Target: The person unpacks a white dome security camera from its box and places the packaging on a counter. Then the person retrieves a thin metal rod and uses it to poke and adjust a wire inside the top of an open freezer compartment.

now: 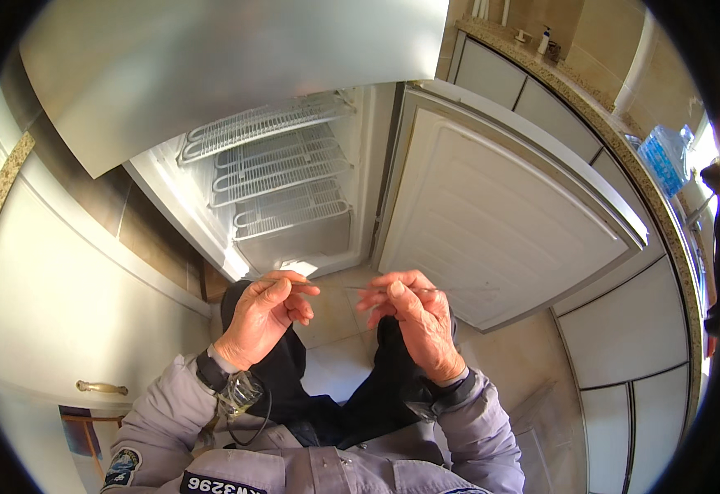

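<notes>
My left hand (263, 317) is raised in front of the open freezer compartment (249, 235), thumb and fingers drawn together. Whatever those fingers hold, if anything, is too small to make out. Level with it and a short gap to the right, my right hand (417, 321) pinches a thin, pale, wire-like strip (471, 289). The strip runs sideways past the fingers and is faint against the opened freezer door (500, 210). Inside the compartment are several white tube-and-wire shelves (281, 169), with frost-white walls around them.
Overhead juts the refrigerator's silver upper door (236, 58). A white cabinet (88, 280) with a brass handle (102, 387) stands on the left. Along the right curves a speckled countertop (615, 132) over pale cabinets, carrying a blue plastic package (664, 160) and a pump bottle (544, 41).
</notes>
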The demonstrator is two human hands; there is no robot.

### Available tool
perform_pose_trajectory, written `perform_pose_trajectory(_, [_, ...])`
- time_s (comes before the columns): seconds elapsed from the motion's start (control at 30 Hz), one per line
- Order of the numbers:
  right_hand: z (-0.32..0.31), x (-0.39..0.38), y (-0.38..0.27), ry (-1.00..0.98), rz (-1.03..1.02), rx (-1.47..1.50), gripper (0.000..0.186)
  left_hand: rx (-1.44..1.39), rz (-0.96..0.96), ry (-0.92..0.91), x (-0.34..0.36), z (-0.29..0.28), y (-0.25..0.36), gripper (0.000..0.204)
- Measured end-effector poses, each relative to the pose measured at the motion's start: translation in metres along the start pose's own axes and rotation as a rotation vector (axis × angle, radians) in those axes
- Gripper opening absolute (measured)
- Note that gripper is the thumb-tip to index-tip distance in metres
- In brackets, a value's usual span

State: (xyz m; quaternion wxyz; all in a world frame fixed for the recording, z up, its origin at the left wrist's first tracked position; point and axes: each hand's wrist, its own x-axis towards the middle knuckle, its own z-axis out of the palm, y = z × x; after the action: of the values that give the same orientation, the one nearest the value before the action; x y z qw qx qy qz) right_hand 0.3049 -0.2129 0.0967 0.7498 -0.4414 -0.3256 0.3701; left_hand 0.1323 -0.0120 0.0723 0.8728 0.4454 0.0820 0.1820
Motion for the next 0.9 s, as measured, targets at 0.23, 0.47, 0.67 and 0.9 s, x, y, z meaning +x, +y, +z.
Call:
perform_pose_trajectory(0.23, [0.008, 0.039, 0.001, -0.077, -0.091, -0.141, 0.024, -0.038, 0.026, 0.036, 0.019, -0.002, -0.001, 0.037])
perform_pose_trajectory(0.47, [0.017, 0.119, -0.012, 0.282, -0.540, -0.392, 0.020, -0.001, -0.004, 0.138, 0.066, -0.039, 0.008, 0.034])
perform_pose_trajectory(0.67, [0.025, 0.199, -0.003, 0.370, -0.684, -0.601, 0.017, -0.031, -0.089, 0.212, 0.104, -0.054, -0.005, 0.024])
perform_pose_trajectory(0.9, [0.011, 0.258, 0.015, 0.377, -0.805, -0.872, 0.013, -0.095, -0.192, 0.280, 0.137, -0.070, -0.030, 0.020])
